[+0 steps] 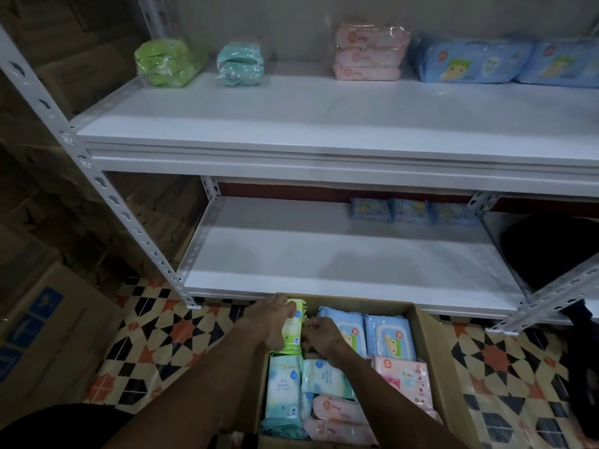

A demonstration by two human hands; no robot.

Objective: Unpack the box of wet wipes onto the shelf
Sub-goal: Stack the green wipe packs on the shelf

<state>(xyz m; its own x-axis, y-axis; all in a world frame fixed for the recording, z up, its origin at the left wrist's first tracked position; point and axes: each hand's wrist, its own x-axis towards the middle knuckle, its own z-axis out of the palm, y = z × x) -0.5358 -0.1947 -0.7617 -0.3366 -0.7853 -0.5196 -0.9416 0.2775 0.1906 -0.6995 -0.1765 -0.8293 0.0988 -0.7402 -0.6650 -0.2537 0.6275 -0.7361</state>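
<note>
An open cardboard box [431,348] stands on the floor below the white shelf unit. Inside lie blue packs [389,335], pink packs [405,380] and pale teal packs [282,390] of wet wipes. My left hand [275,319] grips a bundle of green packs [293,328] standing at the box's far left corner. My right hand [319,335] reaches down right beside that bundle, fingers curled into the gap; what it holds is hidden. The upper shelf [291,124] carries green [165,61], teal [240,63], pink [369,53] and blue bundles [470,61].
The lower shelf [324,260] holds small blue packs [411,211] at its back. Closed cardboard boxes [48,325] stand on the left. A dark bag [551,251] sits at the right by a slanted steel bar [551,299]. The floor is patterned tile.
</note>
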